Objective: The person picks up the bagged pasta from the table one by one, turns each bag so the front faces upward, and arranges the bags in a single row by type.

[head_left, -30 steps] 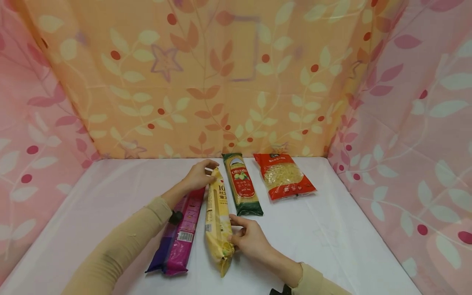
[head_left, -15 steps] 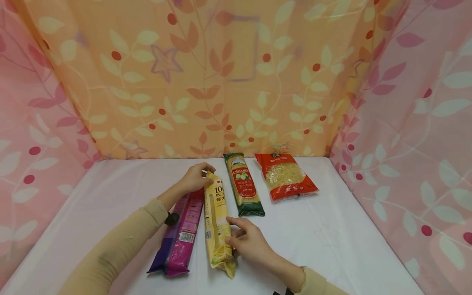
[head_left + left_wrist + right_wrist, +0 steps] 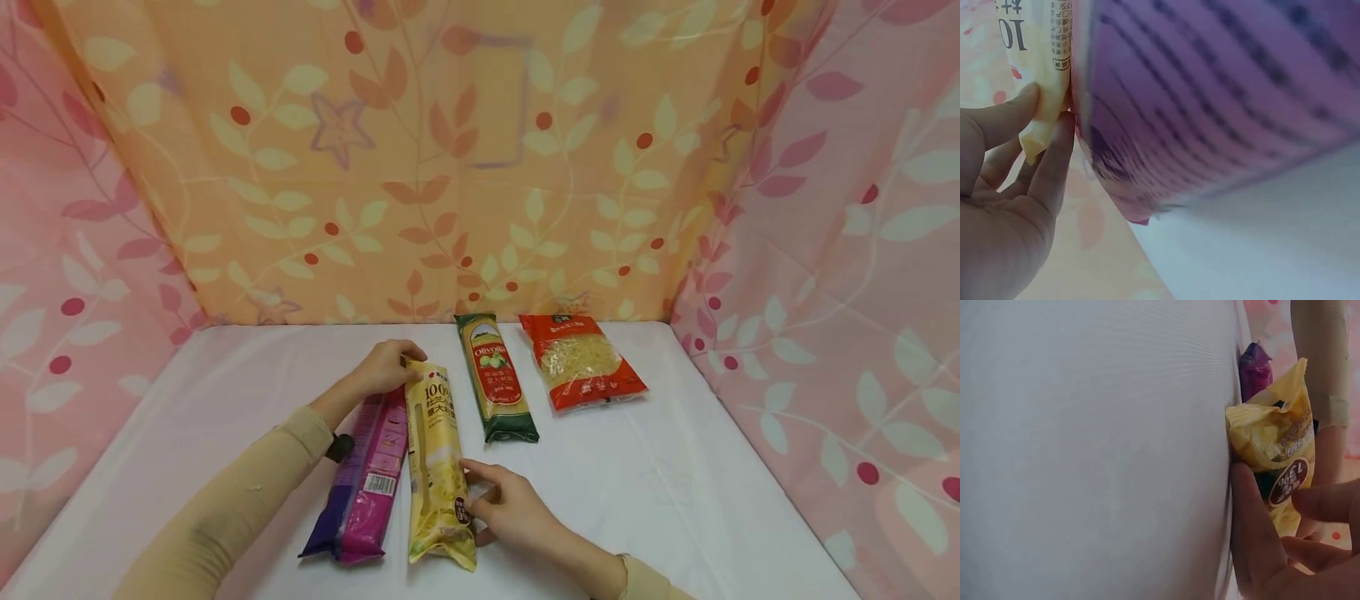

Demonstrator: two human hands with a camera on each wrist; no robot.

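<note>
You're likely straightening the long yellow plastic packet [image 3: 440, 433], left hand [image 3: 384, 367] and right hand [image 3: 513, 504] pinching its ends, underside contact unclear, so settle it evenly.

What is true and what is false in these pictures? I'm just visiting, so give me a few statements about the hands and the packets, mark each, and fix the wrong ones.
1. The left hand and the right hand both hold the long yellow plastic packet. True.
2. A barcode shows on the long purple-and-pink plastic packet. True.
3. In the head view, that purple-and-pink packet lies right of the yellow one. False: it lies left.
4. The red plastic bag with a clear window lies right of the long green-ended plastic packet. True.
5. The right hand grips the red bag. False: neither hand touches it.
</note>
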